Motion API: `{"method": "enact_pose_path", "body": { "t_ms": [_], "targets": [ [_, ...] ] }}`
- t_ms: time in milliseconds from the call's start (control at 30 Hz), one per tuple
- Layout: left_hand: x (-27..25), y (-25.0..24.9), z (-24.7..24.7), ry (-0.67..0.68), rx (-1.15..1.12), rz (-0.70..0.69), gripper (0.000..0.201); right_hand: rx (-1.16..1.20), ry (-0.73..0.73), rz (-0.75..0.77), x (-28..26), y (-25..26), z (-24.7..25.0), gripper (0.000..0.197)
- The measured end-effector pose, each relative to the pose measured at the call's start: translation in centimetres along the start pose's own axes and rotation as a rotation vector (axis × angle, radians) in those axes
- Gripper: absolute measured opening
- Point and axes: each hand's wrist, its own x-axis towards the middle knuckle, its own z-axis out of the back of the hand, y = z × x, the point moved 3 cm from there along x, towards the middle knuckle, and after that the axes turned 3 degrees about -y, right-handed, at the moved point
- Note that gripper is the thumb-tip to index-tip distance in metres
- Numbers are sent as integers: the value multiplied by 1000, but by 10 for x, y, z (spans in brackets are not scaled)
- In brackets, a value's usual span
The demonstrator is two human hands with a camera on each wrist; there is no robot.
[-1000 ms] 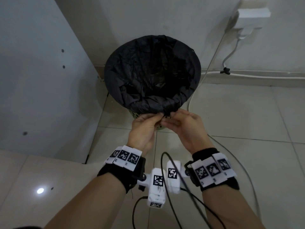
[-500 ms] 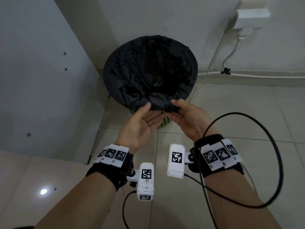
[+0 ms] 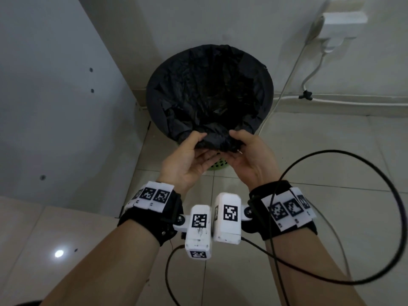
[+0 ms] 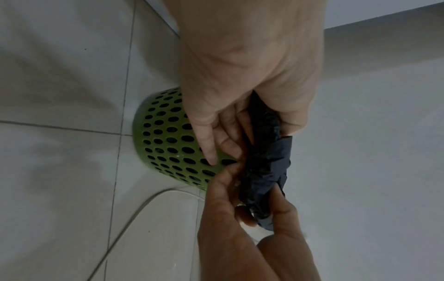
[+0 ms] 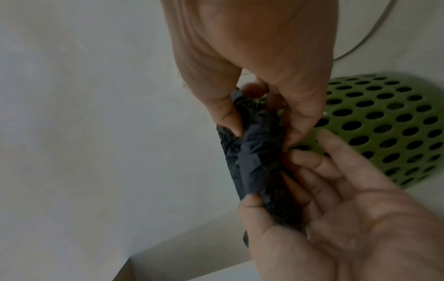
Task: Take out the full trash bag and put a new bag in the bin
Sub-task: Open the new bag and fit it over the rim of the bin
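Note:
A black trash bag [image 3: 209, 93] lines a green perforated bin [image 3: 217, 167] in the corner, its edge folded over the rim all round. Both hands are palm-up at the near rim, holding a bunched fold of the bag [image 4: 266, 163] between them. My left hand [image 3: 189, 155] pinches the fold [image 5: 254, 157] with thumb on top and fingers beneath. My right hand [image 3: 245, 151] grips the same fold from the right, thumb over it. The bin's green wall [image 4: 168, 136] shows below the fold in both wrist views [image 5: 384, 123]. The bag's inside is dark; I cannot see its contents.
A white cabinet panel [image 3: 55, 96] stands close on the left of the bin and a wall [image 3: 198, 18] behind it. A white wall socket with a plug [image 3: 340, 21] and a cord [image 3: 287, 85] hang at the upper right. A black cable [image 3: 393, 217] loops over the tiled floor by my right arm.
Both hands turned from knuckles-up to palm-up at the near rim and gathered more of the bag's edge. They now hold a thicker bunch, lifted off the bin's side.

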Motion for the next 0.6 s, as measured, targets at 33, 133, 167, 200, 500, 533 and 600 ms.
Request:
{"method": "enact_pose_path", "body": {
  "t_ms": [33, 133, 167, 200, 500, 533, 600],
  "targets": [
    [-1, -1, -1, 7, -10, 6, 21, 24, -22, -2, 0, 0, -2, 23],
    [-4, -4, -5, 27, -15, 26, 19, 64, -29, 9, 3, -2, -6, 26],
    [-4, -5, -5, 29, -7, 30, 19, 58, -30, 20, 5, -4, -5, 32],
    [-4, -5, -5, 32, 10, 32, 20, 47, -36, 35, 6, -5, -4, 37],
    [-2, -21, 7, -33, 124, -15, 10, -281, 2, 82, 1, 20, 15, 44],
    [-3, -22, 8, -31, 134, -21, 8, -311, -14, 116, 0, 23, 16, 41],
    [-5, -24, 10, -35, 120, -24, 11, -329, -10, 145, -3, 21, 16, 28]
  ]
}}
